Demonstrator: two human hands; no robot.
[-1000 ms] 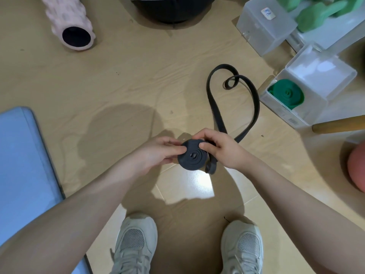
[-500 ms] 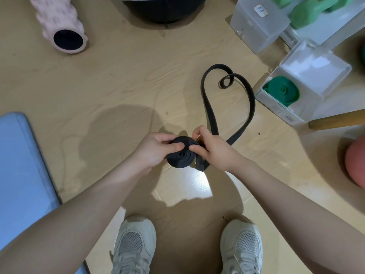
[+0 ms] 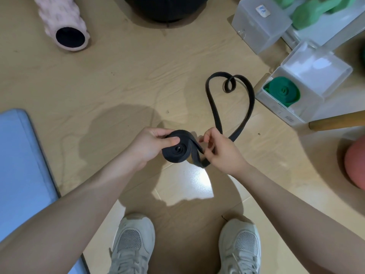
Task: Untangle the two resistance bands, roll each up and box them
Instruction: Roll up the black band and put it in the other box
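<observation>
Rolling the black band (image 3: 178, 149): the left hand (image 3: 147, 146) is gripping the coil, thumb pressed on its face, fingers curled behind. The right hand (image 3: 221, 150) is now pinching the loose strap just beside the coil; 1 second ago it was clamped on the coil itself, so it is feeding slack for another turn. The unrolled tail (image 3: 230, 99) is lying in a heart-shaped loop on the floor (image 3: 118, 80), shorter than before. The green band (image 3: 283, 91) is already sitting coiled in the open clear box (image 3: 276, 107). Judging 1 of 2 boxed, several turns remaining.
</observation>
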